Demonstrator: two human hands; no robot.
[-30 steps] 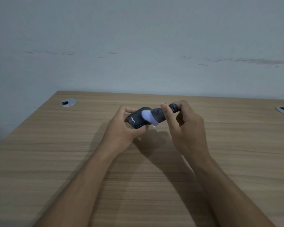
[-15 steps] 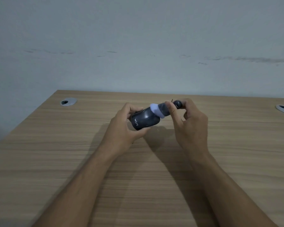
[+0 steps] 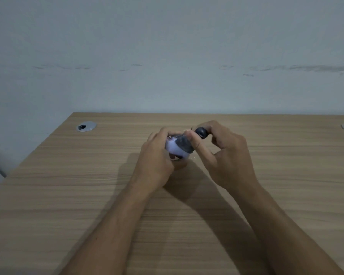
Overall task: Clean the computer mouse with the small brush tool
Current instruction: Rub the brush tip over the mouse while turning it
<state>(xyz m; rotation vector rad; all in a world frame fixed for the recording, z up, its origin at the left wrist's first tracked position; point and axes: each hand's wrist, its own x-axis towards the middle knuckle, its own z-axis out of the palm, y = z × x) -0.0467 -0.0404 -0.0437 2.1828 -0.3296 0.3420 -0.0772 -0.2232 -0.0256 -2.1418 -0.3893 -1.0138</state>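
So compared to half a second back, we're seeing the mouse (image 3: 174,150) getting rolled over in the grip: the dark top with the white lettering was facing us before, and now it's mostly a pale lavender patch showing, with the left fingers curling further over it. Both forearms are reaching in from the near edge over the wooden bench (image 3: 87,195). The left hand (image 3: 157,159) is cupping the mouse, holding it up off the bench. The right hand (image 3: 224,153) is pinching the small brush tool (image 3: 201,132), its dark rounded end poking out between the fingertips, and the grey brush head (image 3: 184,144) is pressing right against the mouse. It's a bit blurry there. Further back, two silver cable grommets (image 3: 86,127) are sitting near the bench's far corners, below the pale wall (image 3: 167,46).
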